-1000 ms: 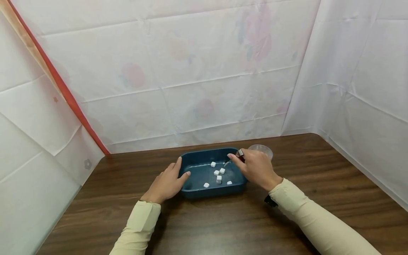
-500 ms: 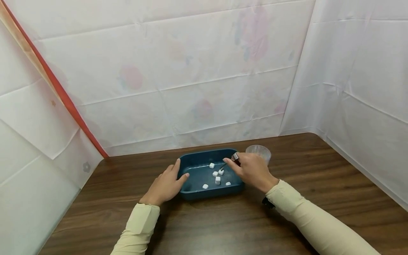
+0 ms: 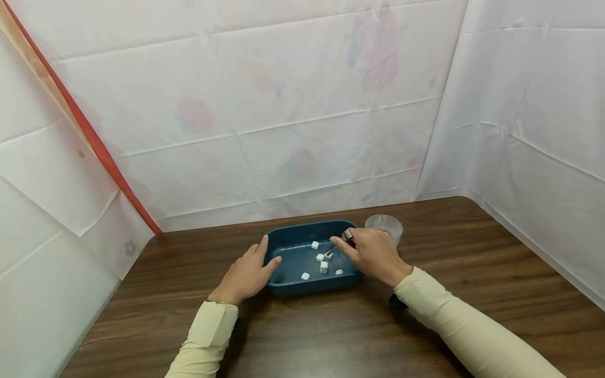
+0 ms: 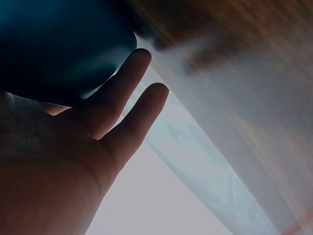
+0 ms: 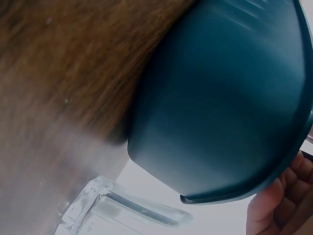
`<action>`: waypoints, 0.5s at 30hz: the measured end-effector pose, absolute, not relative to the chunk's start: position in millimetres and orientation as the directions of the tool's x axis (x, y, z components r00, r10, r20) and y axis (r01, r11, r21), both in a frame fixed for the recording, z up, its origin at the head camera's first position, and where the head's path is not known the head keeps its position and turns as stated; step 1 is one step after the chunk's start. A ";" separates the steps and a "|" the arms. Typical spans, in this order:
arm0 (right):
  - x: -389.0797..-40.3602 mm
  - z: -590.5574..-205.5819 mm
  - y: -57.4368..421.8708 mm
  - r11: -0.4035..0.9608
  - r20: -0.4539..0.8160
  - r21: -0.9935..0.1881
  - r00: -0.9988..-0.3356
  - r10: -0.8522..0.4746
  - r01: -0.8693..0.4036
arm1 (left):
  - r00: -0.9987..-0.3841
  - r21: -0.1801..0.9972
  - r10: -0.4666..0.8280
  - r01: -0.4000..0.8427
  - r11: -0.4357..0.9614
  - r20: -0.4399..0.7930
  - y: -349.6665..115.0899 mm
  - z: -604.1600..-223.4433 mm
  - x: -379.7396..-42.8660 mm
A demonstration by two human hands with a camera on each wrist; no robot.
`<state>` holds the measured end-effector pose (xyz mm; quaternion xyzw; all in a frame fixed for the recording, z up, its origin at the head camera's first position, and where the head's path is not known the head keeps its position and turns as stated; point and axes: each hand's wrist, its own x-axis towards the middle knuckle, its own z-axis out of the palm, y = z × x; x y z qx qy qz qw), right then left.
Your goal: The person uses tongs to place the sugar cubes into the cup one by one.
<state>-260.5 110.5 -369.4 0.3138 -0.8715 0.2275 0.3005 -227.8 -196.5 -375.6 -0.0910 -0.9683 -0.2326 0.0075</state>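
In the blue tray (image 3: 312,287): white cubes (image 3: 323,267) are lying scattered.
Left hand (image 3: 246,274): resting at the tray's left end, fingers spread.
Right hand (image 3: 378,255): fingers are pinching a metal tool (image 3: 348,234), its tip reaching one cube.
Clear cup (image 3: 385,224): standing on the surface (image 3: 302,336) just beyond.

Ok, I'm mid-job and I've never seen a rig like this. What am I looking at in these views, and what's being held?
There is no machine here: a person works with a left hand and a right hand. The wide picture comes from a camera on the head; each darker close-up comes from a camera on one wrist.

On the brown table sit a blue tray with small white cubes inside and a clear cup, partly hidden by the right hand.

The left hand touches the tray's left end. The right hand holds a small tool, its tip at one cube; whether it grips that cube is too small to tell.
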 end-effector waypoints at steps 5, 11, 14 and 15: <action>-259.4 -369.2 108.8 0.700 0.664 -0.200 -0.620 -0.417 -0.685 | -0.984 0.450 0.170 0.177 0.875 0.056 -196.6 -375.5 -228.0; -260.6 -370.6 109.1 0.697 0.664 -0.199 -0.617 -0.421 -0.689 | -0.984 0.447 0.171 0.179 0.876 0.057 -196.4 -375.1 -228.3; -261.7 -371.4 109.6 0.695 0.663 -0.195 -0.616 -0.426 -0.692 | -0.984 0.446 0.168 0.175 0.878 0.056 -195.9 -375.3 -228.5; -261.8 -371.7 109.9 0.696 0.661 -0.195 -0.617 -0.427 -0.691 | -0.985 0.447 0.166 0.172 0.878 0.054 -195.6 -375.7 -228.5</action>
